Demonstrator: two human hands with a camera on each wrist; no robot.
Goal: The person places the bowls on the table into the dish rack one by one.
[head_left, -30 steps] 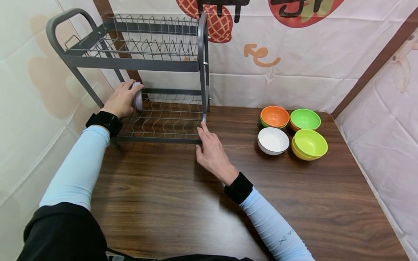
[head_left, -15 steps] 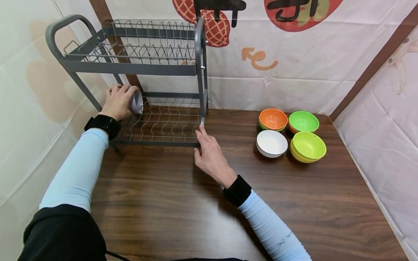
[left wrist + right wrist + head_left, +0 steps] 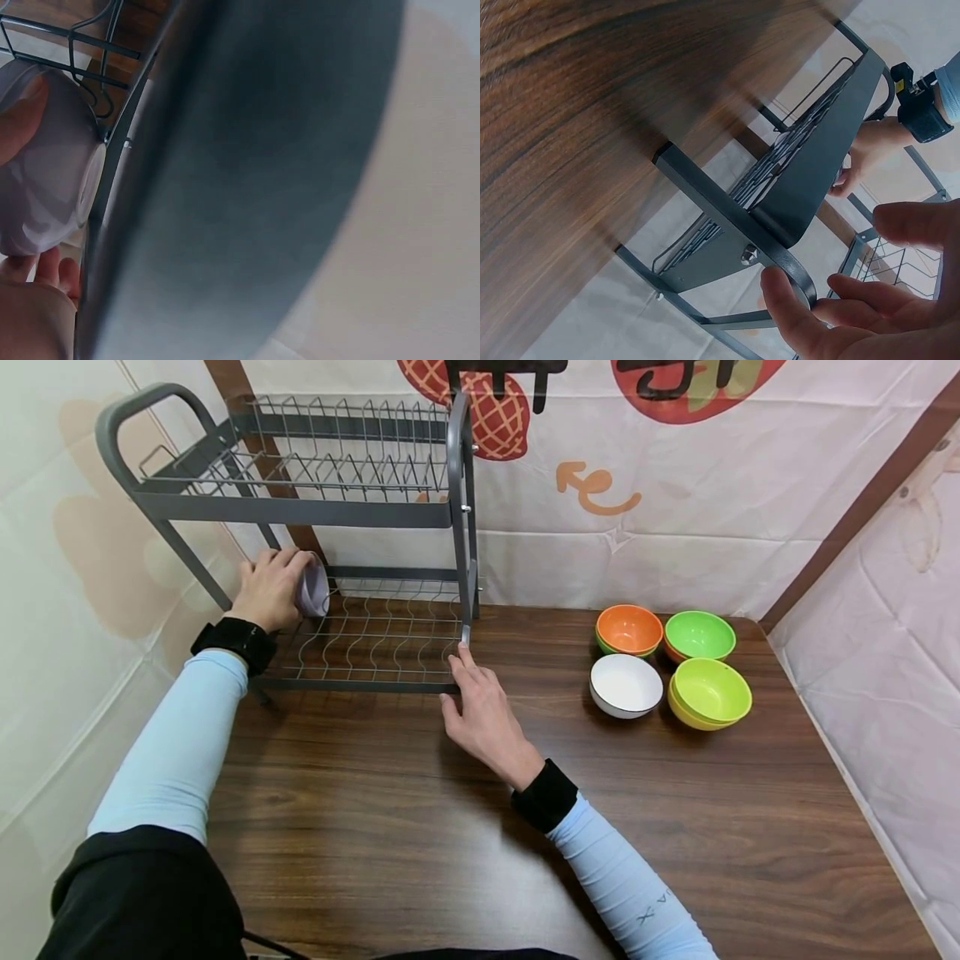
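In the head view my left hand (image 3: 267, 589) grips a pale purple bowl (image 3: 313, 592) standing on its side at the left end of the dish rack's lower tier. The left wrist view shows the bowl (image 3: 56, 169) with a thumb on its outer wall and its foot ring facing the rack's side. My right hand (image 3: 487, 718) touches the front right leg of the grey two-tier dish rack (image 3: 300, 511) with its extended fingers. From the right wrist, the index finger (image 3: 784, 300) lies against the leg and the other fingers sit beside it, thumb apart.
On the right of the brown wooden table (image 3: 360, 827) stand an orange bowl (image 3: 630, 628), a green bowl (image 3: 700, 635), a white bowl (image 3: 626, 685) and a lime bowl (image 3: 712, 689), some stacked. The rack's upper tier overhangs the left hand. Printed cloth walls (image 3: 547, 568) enclose the table.
My left hand has shifted slightly left and down, and the purple bowl has turned so more of it shows. My right hand stays at the rack's leg.
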